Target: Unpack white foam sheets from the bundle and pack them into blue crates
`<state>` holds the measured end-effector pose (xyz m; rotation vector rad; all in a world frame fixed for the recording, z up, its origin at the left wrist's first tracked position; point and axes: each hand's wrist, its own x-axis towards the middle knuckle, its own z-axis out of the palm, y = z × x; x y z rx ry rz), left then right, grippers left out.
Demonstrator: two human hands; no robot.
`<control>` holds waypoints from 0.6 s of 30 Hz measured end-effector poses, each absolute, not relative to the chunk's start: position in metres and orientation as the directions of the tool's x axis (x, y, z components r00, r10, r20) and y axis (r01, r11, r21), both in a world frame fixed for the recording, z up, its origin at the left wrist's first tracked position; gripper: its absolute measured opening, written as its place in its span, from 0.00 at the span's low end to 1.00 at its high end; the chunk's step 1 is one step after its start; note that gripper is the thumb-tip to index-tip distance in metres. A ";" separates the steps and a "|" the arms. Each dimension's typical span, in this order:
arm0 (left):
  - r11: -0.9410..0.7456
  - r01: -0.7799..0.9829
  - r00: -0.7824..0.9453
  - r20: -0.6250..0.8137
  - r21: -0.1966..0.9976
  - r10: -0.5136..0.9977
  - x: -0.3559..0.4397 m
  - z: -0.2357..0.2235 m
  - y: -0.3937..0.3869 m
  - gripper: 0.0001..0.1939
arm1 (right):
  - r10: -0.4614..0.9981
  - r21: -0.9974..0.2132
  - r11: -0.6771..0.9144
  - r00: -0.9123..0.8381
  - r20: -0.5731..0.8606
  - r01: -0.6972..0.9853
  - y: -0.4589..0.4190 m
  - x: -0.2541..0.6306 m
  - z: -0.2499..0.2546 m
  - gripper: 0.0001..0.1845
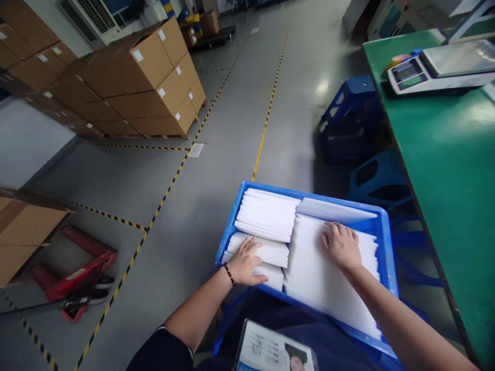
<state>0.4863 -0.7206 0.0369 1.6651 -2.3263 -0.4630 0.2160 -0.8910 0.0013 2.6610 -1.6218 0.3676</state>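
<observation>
A blue plastic crate [305, 191] in front of me holds stacks of thin, soft-looking white sheets, perhaps foam. My left hand [247, 263] rests on the small folded stacks [276, 251] at the crate's left side, fingers spread and stretched out. On the large stack of white sheets [309, 268] lies my right hand [342, 246], its fingers curled under; whatever the fingertips pinch is hidden. Behind the left hand stands another white stack [268, 214]. A flat white piece [336, 209] leans along the crate's far wall.
A green table [448, 149] with a weighing scale [444, 67] runs along the right. Blue stools [381, 178] stand beside it. Cardboard boxes [143, 77] are stacked at the left, near a red pallet jack [81, 278]. Yellow-black tape [149, 226] marks the floor.
</observation>
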 end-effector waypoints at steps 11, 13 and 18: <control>0.031 -0.881 -0.043 -0.016 0.473 -0.999 0.471 0.035 -0.752 0.47 | -0.869 -0.121 -0.477 0.445 0.216 -0.871 -0.892 0.214 0.001 0.21; -0.024 -0.911 0.021 -0.011 0.412 -1.000 0.469 0.035 -0.759 0.47 | -0.865 -0.117 -0.482 0.451 0.221 -0.868 -0.892 0.214 0.001 0.20; -0.107 -0.952 0.117 0.018 0.287 -0.993 0.467 0.033 -0.777 0.46 | -0.875 -0.106 -0.465 0.439 0.202 -0.879 -0.892 0.215 0.001 0.19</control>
